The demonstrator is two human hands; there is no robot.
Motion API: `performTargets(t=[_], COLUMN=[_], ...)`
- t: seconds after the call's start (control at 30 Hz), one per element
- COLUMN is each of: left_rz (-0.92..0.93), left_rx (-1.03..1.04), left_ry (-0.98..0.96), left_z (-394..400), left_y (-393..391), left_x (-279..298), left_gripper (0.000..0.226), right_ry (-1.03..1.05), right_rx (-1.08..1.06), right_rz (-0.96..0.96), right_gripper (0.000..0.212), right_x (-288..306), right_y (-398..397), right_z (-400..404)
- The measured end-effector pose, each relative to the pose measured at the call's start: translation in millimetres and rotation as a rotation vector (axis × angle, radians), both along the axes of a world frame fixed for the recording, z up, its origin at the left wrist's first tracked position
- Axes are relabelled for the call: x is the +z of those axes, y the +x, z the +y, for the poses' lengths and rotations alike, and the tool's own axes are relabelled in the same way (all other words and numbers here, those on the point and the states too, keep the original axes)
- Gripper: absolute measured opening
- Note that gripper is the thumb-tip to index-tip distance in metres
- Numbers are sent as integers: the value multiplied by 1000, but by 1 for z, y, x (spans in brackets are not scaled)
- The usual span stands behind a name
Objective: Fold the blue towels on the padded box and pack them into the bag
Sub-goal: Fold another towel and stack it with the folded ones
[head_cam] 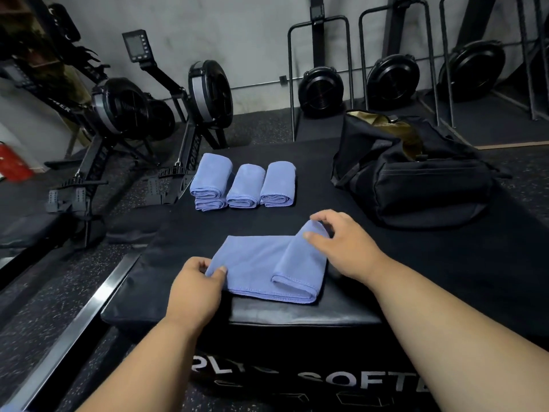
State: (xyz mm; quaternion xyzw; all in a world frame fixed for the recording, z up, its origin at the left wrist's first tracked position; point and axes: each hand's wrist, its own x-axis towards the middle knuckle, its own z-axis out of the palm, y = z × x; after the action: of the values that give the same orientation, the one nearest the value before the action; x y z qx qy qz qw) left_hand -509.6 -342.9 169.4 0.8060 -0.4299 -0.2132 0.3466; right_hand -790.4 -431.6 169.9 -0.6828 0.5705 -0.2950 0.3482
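Black and padded, the big box fills the middle; white letters on its front read "SOFT", and the rest is cut off or hidden by the arms. At its far right sits a black duffel bag, open on top. Rowing machines stand behind, with letters too blurry to read. Four folded blue towels lie in a row. A half-folded towel lies near. The left hand pinches its left corner; the right hand pinches its folded flap.
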Motion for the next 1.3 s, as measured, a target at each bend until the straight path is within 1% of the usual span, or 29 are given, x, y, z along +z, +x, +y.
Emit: performTargets(t=[0.07, 0.1, 0.17, 0.23, 0.27, 0.33, 0.4, 0.43, 0.47, 0.53, 0.57, 0.63, 0.7, 0.73, 0.8, 0.83, 0.9, 0.97, 1.07, 1.1, 1.17, 1.23, 1.3], left_rz=[-13, -22, -67, -121, -153, -258, -324, -294, -231, -57, 14, 71, 87, 128, 276, 356, 442, 515, 718, 757, 716, 613, 517], left_rx=[0, -1, -8, -23, -26, 1, 62, 66, 44, -63, -121, -168, -114, -85, -56, -48, -60, -74, -99, -121, -154, -176, -182], left_ry=[4, 6, 5, 8, 12, 25, 22, 35, 98, 247, 288, 309, 254, 225, 167, 147, 113, 103, 138, 142, 100, 42, 10], left_z=[-3, -6, -11, -17, -18, -19, -10, -4, 4, 24, 32, 41, 40, 38, 34, 33, 37, 41, 50, 54, 62, 71, 80], left_y=[11, 17, 32, 46, 51, 55, 47, 41, 32, 10, -2, -17, -22, -23, -23, -25, -27, -32, -44, -48, -57, -65, -72], left_x=[2, 3, 7, 11, 12, 16, 23, 25, 24, 22, 19, 15, 16, 17, 17, 18, 17, 15, 17, 17, 16, 12, 3], left_gripper=[13, 12, 10, 13, 19, 33, 35, 34, 36, 46, 48, 50, 54, 54, 48, 44, 41, 42, 39, 42, 53, 53, 49], right_ry=[38, 65, 95, 107, 114, 134, 149, 147, 146, 149, 150, 145, 143, 151, 181, 195, 226, 264, 354, 387, 404, 370, 344], right_rx=[40, 53, 84, 132, 154, 183, 170, 154, 140, 112, 92, 72, 88, 99, 128, 143, 136, 126, 169, 200, 258, 338, 427], right_rz=[40, 37, 26, -1, -22, -61, -76, -81, -101, -194, -233, -262, -257, -272, -344, -386, -470, -524, -558, -562, -501, -350, -205], right_gripper=[82, 90, 95, 86, 79, 59, 40, 33, 27, 19, 17, 12, 10, 13, 20, 26, 39, 47, 58, 62, 66, 67, 65], right_x=[-6, -9, -12, -12, -12, -9, -8, -7, -5, -2, -1, 0, -1, -2, 1, 3, 3, 5, 9, 11, 15, 15, 11], right_y=[9, 12, 16, 22, 25, 32, 38, 41, 44, 50, 53, 59, 61, 61, 57, 55, 50, 42, 26, 20, 8, -3, -12], right_z=[5, 6, 5, 7, 8, 13, 16, 17, 18, 18, 18, 18, 18, 18, 20, 21, 20, 18, 17, 18, 21, 25, 30])
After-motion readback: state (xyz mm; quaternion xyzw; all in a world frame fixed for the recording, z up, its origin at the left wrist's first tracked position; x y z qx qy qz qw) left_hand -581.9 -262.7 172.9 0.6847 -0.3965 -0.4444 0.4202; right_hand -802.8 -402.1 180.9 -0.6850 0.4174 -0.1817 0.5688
